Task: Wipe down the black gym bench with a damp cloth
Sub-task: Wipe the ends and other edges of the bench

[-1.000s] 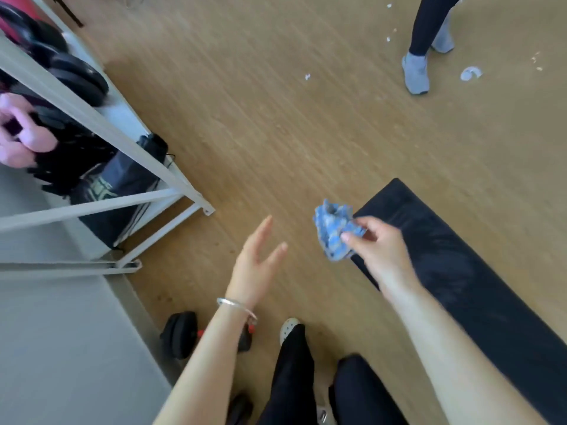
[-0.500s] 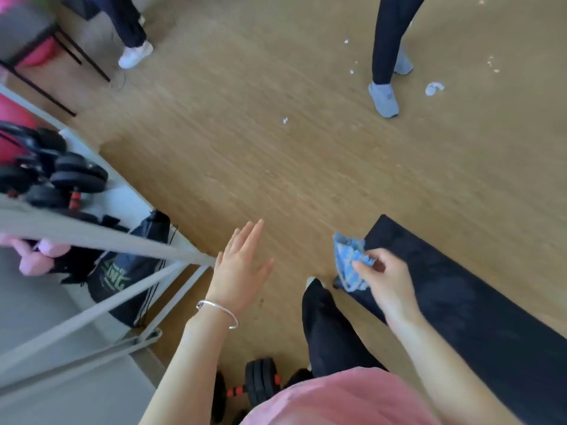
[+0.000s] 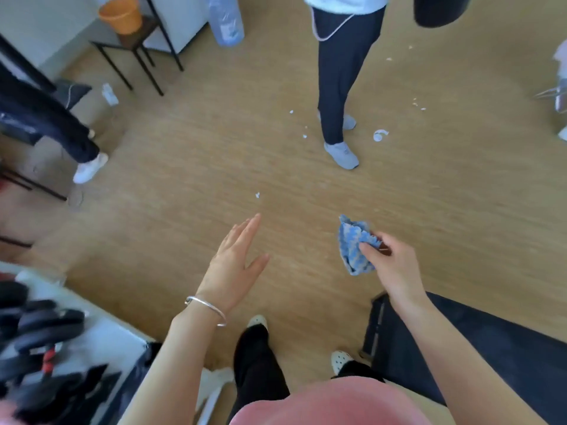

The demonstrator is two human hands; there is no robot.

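Observation:
My right hand pinches a crumpled blue and white cloth in the air above the wooden floor, just beyond the near end of the black gym bench. The bench pad runs from the lower middle toward the lower right, partly hidden by my right forearm. My left hand hovers open over the floor, fingers straight, a silver bangle on its wrist, holding nothing.
A person in dark trousers and grey shoes stands ahead. Another person's leg and white shoe are at the left. A dumbbell rack stands at lower left. A black stool with an orange bucket is at the back. Paper scraps litter the floor.
The view has tilted up, so the bench has slid toward the lower right and more of the room shows. My right hand with the cloth now hangs past the bench end; my left hand stays open.

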